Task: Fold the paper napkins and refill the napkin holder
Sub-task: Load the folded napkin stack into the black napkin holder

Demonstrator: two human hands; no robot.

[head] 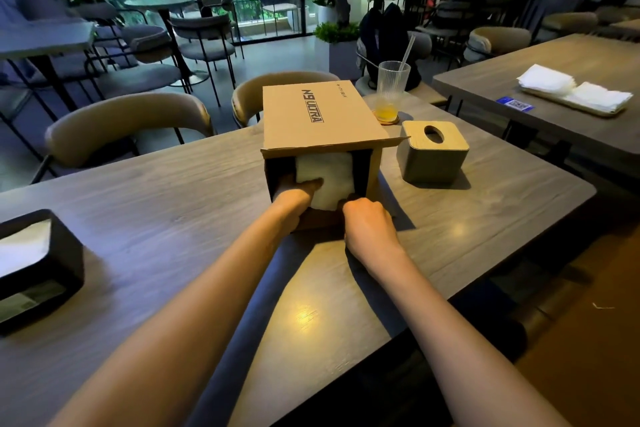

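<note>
Both hands at the open near side of the cardboard box (318, 114) on the table (173, 218). Left hand (294, 196) inside the mouth, thumb pressed over the front of a white napkin stack (327, 180), grip pinching its lower left corner. Right hand (369, 218) just outside the box's near right edge, curled into a fist; whether that grip holds a napkin corner or the bottom flap, cannot tell. Napkin holder (433, 152) just right of the box, lid on, apart from it. Glass (391, 90) with straw behind the box's far right corner. Risks: a one-cornered pull likely to fan or tear the soft stack, or drag only the top sheets; box likely to slide toward the table edge if unbraced; a jolt backward could nudge the glass.
</note>
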